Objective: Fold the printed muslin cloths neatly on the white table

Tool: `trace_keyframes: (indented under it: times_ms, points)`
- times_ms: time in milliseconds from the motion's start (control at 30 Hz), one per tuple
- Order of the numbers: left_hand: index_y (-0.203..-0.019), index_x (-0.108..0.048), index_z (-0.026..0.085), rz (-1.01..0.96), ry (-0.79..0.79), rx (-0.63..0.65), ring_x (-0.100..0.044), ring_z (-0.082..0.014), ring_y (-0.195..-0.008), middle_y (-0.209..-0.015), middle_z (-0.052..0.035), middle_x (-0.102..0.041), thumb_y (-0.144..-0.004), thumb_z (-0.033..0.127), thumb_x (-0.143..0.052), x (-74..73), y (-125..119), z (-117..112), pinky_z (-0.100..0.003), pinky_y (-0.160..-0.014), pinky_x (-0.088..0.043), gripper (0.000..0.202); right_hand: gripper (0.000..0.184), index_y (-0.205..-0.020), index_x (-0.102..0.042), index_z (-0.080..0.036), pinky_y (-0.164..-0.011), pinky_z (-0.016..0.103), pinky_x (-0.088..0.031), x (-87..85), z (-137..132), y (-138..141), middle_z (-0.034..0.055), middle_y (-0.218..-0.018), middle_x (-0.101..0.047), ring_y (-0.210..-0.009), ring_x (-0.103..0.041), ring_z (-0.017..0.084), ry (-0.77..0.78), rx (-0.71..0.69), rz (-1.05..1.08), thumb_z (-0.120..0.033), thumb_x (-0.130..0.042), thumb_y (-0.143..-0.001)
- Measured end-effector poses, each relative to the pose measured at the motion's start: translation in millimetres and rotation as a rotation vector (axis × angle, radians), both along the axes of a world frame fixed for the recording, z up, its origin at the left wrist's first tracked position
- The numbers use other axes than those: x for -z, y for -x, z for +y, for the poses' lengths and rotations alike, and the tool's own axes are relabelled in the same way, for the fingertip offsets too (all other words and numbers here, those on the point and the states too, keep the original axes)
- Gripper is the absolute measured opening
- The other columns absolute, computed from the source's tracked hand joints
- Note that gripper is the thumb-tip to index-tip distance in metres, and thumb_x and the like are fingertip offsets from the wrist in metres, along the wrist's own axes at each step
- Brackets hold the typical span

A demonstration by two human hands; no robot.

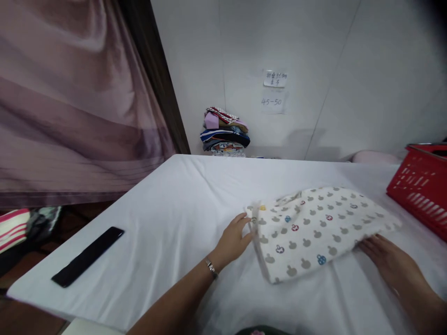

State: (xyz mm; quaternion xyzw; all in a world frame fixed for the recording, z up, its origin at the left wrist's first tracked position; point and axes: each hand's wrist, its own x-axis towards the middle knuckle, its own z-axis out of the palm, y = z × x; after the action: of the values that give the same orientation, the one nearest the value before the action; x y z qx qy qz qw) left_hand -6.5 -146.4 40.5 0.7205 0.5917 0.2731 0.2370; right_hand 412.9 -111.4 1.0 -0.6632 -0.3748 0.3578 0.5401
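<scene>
A white cloth (314,228) printed with grey apple or mushroom shapes and a few coloured ones lies folded on the right half of the table, its near edge slanting. At its left edge is my left hand (232,239), thumb and fingers apart, fingertips touching the fabric. My right hand (394,263) reaches to the lower right edge with fingers stretched out; some fingertips are hidden at or under the cloth. Part of the cloth's edge looks slightly blurred. A bracelet circles my left wrist.
A white-covered table (157,223) bears a long black flat object (89,256) at left and a red basket (419,186) at right. Folded fabrics (225,132) are stacked at the back by the wall. A pinkish curtain (70,102) hangs at left. Two paper notes (275,90) are on the wall.
</scene>
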Motion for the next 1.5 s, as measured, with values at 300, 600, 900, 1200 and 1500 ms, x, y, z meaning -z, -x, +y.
trace_keyframes:
  times_ms: [300,600,900,1200,1500]
  points:
    - [-0.112,-0.053,0.015,0.318,-0.02,-0.154,-0.047,-0.0272,-0.111,-0.114,-0.0114,-0.057,-0.081,0.046,-0.052,2.4,-48,75,-0.036,-0.091,-0.038,0.044,0.067,-0.116,-0.053,-0.021,-0.063,0.026,-0.056,5.8,-19,19,0.0048,-0.093,-0.066,-0.077,-0.064,0.019,0.057,0.057,0.159,-0.036,-0.076,-0.055]
    - [-0.082,-0.052,0.018,0.357,-0.293,-0.053,-0.047,-0.0207,-0.096,-0.093,-0.0064,-0.055,-0.08,0.015,-0.051,-22.6,-59,70,-0.035,-0.086,-0.036,0.003,0.054,-0.109,-0.061,-0.016,-0.053,0.026,-0.048,-2.3,-33,42,0.0039,-0.079,-0.066,-0.063,-0.058,0.016,0.035,-0.149,0.088,-0.046,-0.07,-0.064]
    - [-0.079,-0.051,0.017,0.368,-0.495,0.899,-0.052,-0.0156,-0.077,-0.083,-0.0026,-0.058,-0.079,0.024,-0.052,-19.5,-136,-26,-0.029,-0.07,-0.04,0.008,0.03,-0.079,-0.057,-0.019,-0.045,0.021,-0.036,-23.7,-29,82,-0.003,-0.062,-0.055,-0.051,-0.049,0.009,0.086,-0.413,0.476,-0.048,-0.065,-0.075]
    - [-0.086,-0.058,0.021,0.07,-0.078,0.483,-0.055,-0.0145,-0.076,-0.085,-0.0004,-0.061,-0.083,0.044,-0.051,-32.1,-135,-3,-0.026,-0.067,-0.04,0.025,0.034,-0.064,-0.048,-0.019,-0.046,0.021,-0.034,-17.8,-39,88,-0.0037,-0.052,-0.055,-0.047,-0.046,0.008,0.027,-0.442,0.389,-0.046,-0.066,-0.074]
    - [-0.093,-0.058,0.017,-0.277,0.399,0.341,-0.052,-0.012,-0.064,-0.078,-0.0009,-0.061,-0.076,0.036,-0.053,9.2,-162,36,-0.023,-0.057,-0.04,0.025,0.038,-0.065,-0.045,-0.018,-0.045,0.02,-0.03,-17.9,-47,98,-0.0049,-0.048,-0.053,-0.043,-0.046,0.008,0.066,-0.557,0.433,-0.048,-0.07,-0.069]
